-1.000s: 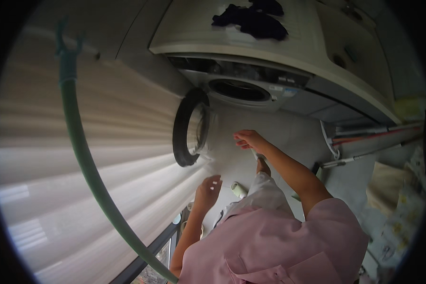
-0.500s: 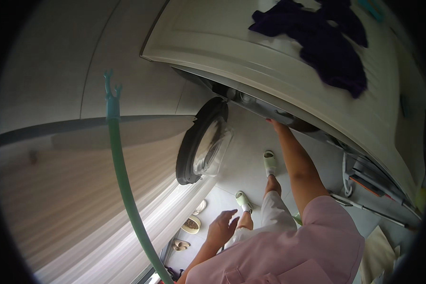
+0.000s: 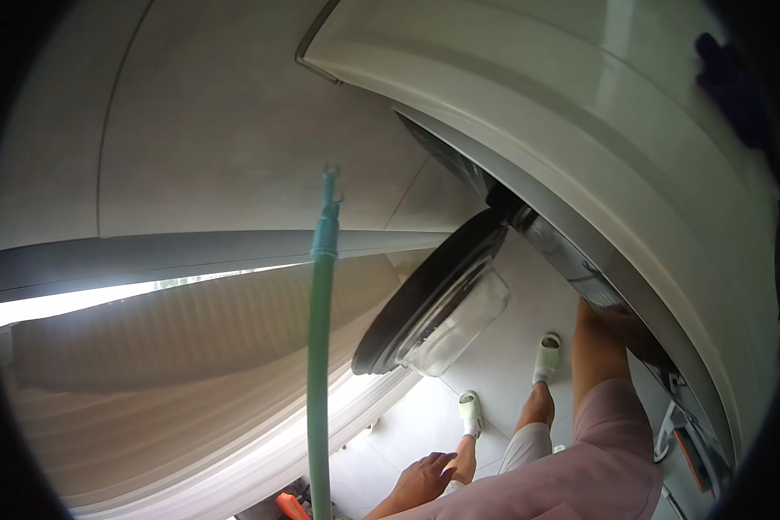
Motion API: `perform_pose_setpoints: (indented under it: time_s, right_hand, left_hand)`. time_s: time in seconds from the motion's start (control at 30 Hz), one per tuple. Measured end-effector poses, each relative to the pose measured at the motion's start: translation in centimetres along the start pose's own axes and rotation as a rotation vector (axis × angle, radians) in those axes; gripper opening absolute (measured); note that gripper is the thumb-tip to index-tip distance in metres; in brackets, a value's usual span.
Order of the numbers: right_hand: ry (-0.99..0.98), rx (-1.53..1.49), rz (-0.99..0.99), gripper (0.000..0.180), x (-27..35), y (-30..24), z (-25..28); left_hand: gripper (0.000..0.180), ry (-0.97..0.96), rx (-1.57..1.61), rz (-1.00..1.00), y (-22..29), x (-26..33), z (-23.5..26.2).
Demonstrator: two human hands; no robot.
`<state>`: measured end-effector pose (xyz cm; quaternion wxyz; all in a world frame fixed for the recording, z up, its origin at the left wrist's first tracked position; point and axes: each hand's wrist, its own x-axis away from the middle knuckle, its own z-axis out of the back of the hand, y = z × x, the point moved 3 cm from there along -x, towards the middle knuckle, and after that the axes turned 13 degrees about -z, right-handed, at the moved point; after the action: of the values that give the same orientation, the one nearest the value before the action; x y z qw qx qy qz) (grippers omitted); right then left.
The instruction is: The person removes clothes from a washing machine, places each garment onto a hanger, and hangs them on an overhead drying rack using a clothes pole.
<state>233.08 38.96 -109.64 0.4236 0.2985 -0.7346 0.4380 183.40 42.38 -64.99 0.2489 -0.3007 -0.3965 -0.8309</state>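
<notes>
A white front-loading washing machine [image 3: 529, 78] fills the upper right. Its round door [image 3: 433, 295], with a dark rim and clear bulging glass, hangs open on the left. My right forearm [image 3: 600, 355] reaches toward the machine's front opening. The hand itself is hidden behind the machine's front edge, so its fingers and anything in them do not show. My left hand [image 3: 425, 481] hovers low, in front of my body, fingers loosely apart and holding nothing. At the far right, a dark purple cloth [image 3: 735, 91] lies on the machine's top.
A green pole [image 3: 319, 373] with a forked blue-green tip stands upright left of the door. Pale curtains [image 3: 165, 399] hang along the left. Beside the machine at lower right is an orange and grey tool [image 3: 692, 459]. My slippered feet stand on grey tiles [image 3: 407, 433].
My view has shifted nearer the machine, so the purple cloth sits further right. My right hand has gone from the opening's edge to out of sight. My left hand stays low and empty.
</notes>
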Motion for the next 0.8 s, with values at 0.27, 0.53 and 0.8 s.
perform_pose_setpoints:
  time_s: [0.27,0.53,0.8]
  right_hand:
    - [-0.087,-0.188,-0.014,0.026,-3.9,-0.2,-1.0]
    - [-0.352,-0.365,-0.189,0.026,4.1,2.1,2.0]
    - [-0.872,-0.411,-0.628,0.027,25.5,13.5,17.5]
  left_hand:
    - [0.031,-0.034,0.072,0.044,-1.9,-1.6,-1.8]
    - [0.030,0.025,0.134,0.033,-0.8,-2.8,-0.6]
    - [0.026,0.113,0.178,-0.231,0.3,0.2,-2.2]
